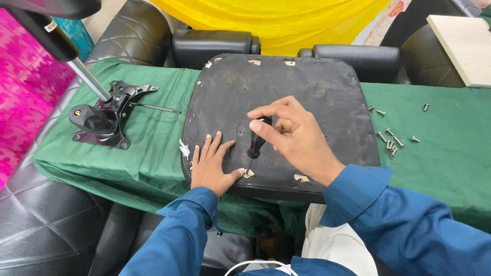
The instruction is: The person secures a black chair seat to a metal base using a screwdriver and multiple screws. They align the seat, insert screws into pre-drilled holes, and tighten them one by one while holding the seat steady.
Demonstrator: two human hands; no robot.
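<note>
Workpiece: upturned chair seat pan point(286, 87), black fabric underside facing up, lying flat on the green cloth point(153, 148) so that its fixing points are reachable from above.
Fixing point: a small torn patch near the front edge of the seat pan, just beside the left thumb; the screwdriver tip meets it here. Whether a screw sits in it cannot be told.
Tool: black-handled screwdriver point(255, 140), held nearly upright, slightly tilted, shaft pointing down into the fixing point.
Right hand point(296, 135): fingers and thumb pinched round the top of the screwdriver handle, a hold that suits turning the tool about its own axis.
Left hand point(210, 166): laid flat on the seat pan, fingers spread, thumb touching the surface next to the tip; it holds nothing and appears to steady the pan against the tool's pressure.
Hardware: loose screws point(390, 140) scattered on the cloth right of the seat pan, well apart from the hands, kept in one loose group.
Mechanism: chair tilt plate with gas-lift column point(105, 115), on its side on the cloth left of the seat pan, separate from it.
Surroundings: black armrests point(212, 43) beyond the far edge; yellow cloth point(276, 18) behind.
</note>
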